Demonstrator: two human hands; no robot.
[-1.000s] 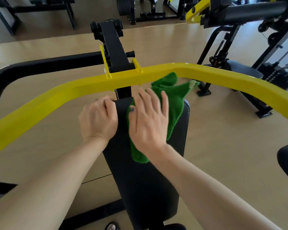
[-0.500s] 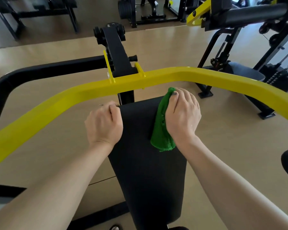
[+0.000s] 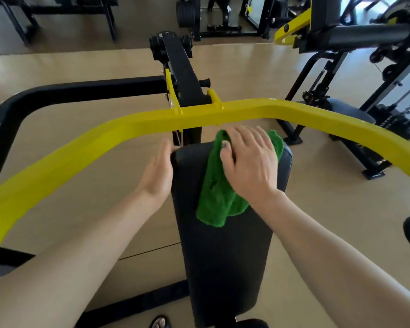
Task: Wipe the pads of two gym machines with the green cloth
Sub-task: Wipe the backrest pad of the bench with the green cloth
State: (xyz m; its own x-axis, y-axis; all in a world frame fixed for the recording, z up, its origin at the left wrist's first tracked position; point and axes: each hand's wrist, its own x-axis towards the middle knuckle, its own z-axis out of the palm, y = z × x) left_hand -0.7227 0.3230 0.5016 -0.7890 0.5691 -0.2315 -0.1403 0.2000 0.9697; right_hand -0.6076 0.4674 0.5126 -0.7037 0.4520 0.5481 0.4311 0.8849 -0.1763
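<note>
- Right hand [image 3: 249,162] is flat on the green cloth [image 3: 219,197], fingers spread and aimed toward 11 o'clock, palm pressing the fabric onto the black pad [image 3: 225,256].
- The thumb lies across the cloth's left fold, so it's a flat press with the palm, no pinch.
- The cloth is bunched and folded, its long axis running from about 1 o'clock at the pad's top right corner down to 7 o'clock, where a loose end sits in the open on the pad.
- Left hand [image 3: 158,172] is open, fingers straight and close together, edge-on against the pad's left side near its top corner; it touches the pad and grips nothing.
- The pad is a long black rectangle, long axis nearly 12 to 6, narrow top end at 12 just under the yellow bar [image 3: 104,136].
- That yellow bar sweeps across from 8 o'clock to 3 o'clock, passing just above both hands.
- Beyond it, a black arm [image 3: 182,72] of the machine points off toward 12.
- A second machine's dark seat pad [image 3: 350,111] sits at 2 o'clock, well apart.
</note>
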